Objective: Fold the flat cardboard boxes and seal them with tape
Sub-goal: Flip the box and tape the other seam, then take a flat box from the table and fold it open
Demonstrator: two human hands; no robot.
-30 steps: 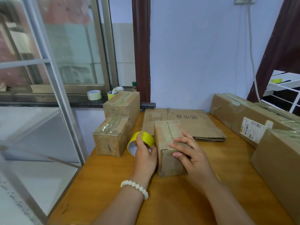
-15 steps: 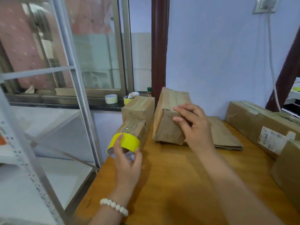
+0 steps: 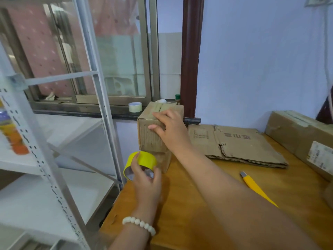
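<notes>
The right hand [image 3: 169, 127] grips the box [image 3: 149, 139] by its top front edge, at the surface's [image 3: 180, 213] left edge. Just in front of the box, the left hand [image 3: 146, 179] pinches the tape roll [image 3: 142, 158].

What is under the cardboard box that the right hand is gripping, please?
A lower cardboard box, only part of its front showing below the upper cardboard box in the right hand. The yellow tape roll in the left hand covers its left side.

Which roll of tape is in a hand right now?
The bright yellow tape roll, held in the left hand; the pale roll sits untouched on the windowsill.
</notes>
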